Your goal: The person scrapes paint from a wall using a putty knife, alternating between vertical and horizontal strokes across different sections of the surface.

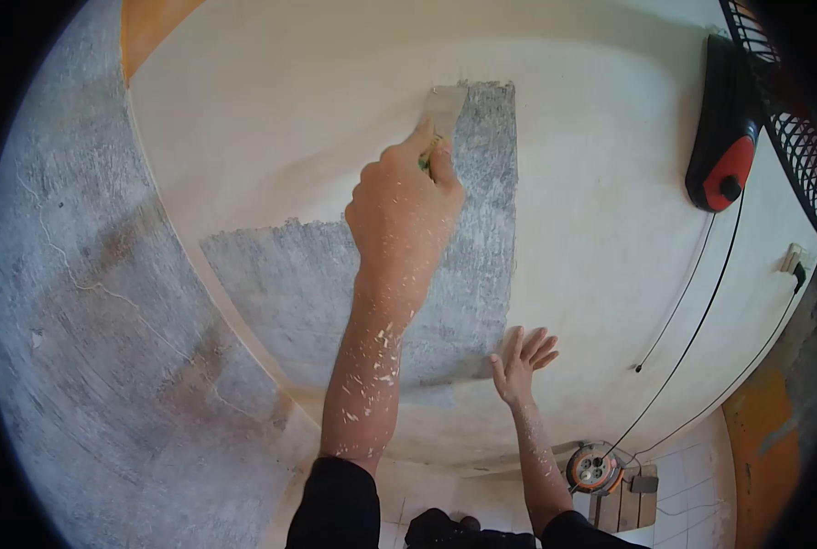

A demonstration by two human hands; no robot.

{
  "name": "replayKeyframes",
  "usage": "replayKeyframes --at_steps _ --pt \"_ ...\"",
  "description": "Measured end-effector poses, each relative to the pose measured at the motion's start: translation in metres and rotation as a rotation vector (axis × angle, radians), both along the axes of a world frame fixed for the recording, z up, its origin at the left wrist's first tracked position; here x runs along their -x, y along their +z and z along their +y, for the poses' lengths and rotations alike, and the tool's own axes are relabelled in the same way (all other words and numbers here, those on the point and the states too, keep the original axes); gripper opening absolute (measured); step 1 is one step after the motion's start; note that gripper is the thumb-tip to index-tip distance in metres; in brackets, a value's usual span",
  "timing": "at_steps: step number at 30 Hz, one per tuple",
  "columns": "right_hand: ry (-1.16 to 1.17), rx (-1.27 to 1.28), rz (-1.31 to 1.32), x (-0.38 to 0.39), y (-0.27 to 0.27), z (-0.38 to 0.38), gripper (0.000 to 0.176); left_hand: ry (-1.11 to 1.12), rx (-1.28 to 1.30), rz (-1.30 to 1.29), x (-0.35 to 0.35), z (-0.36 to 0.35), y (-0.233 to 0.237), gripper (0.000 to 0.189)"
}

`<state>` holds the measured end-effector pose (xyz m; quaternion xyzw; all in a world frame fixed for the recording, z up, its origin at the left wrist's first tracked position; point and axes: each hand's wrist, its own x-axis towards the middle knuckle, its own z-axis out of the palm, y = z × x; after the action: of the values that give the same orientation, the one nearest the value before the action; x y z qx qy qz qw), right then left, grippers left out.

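Observation:
My left hand [404, 197] is wrapped round a putty knife [447, 105], its wide blade pointing up and lying against the wall. Part of the handle, yellow and green, shows between the fingers; the rest is hidden in the grip. The blade is at the left border of a bare grey strip [486, 174], near its top, where the cream coating [271, 110] begins. Lower down, my right hand [520, 371] rests with fingers spread on the wall, at the right edge of the grey area. Pale flakes speckle both forearms.
A grey, cracked wall [124, 302] adjoins on the left. A black and red device [724, 128] hangs at upper right beside a black mesh rack [793, 137]. Cords run down to a cable reel [594, 468] by a wooden stool [626, 508]. A socket [793, 259] holds a plug.

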<state>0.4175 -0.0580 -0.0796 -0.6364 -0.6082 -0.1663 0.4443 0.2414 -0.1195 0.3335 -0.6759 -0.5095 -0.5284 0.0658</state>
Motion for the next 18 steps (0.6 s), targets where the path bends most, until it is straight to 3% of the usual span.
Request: replayKeyframes --at_steps 3,6,9,15,18 --pt "0.027 0.049 0.064 0.0 0.002 -0.001 0.08 0.011 -0.034 -0.006 -0.003 -0.001 -0.009 0.039" --pt "-0.068 -0.164 -0.017 0.007 0.007 0.003 0.073 -0.003 -0.019 -0.025 -0.005 -0.005 0.0 0.038" --pt "-0.059 -0.249 0.112 0.019 0.03 -0.002 0.064 0.006 0.088 0.015 0.0 -0.013 -0.005 0.039" --pt "-0.159 -0.531 -0.235 0.013 0.065 0.032 0.053 -0.024 0.133 -0.045 -0.005 -0.002 0.0 0.039" --pt "-0.188 -0.535 -0.219 0.006 0.066 0.041 0.049 0.024 0.11 -0.002 -0.007 -0.004 -0.001 0.039"
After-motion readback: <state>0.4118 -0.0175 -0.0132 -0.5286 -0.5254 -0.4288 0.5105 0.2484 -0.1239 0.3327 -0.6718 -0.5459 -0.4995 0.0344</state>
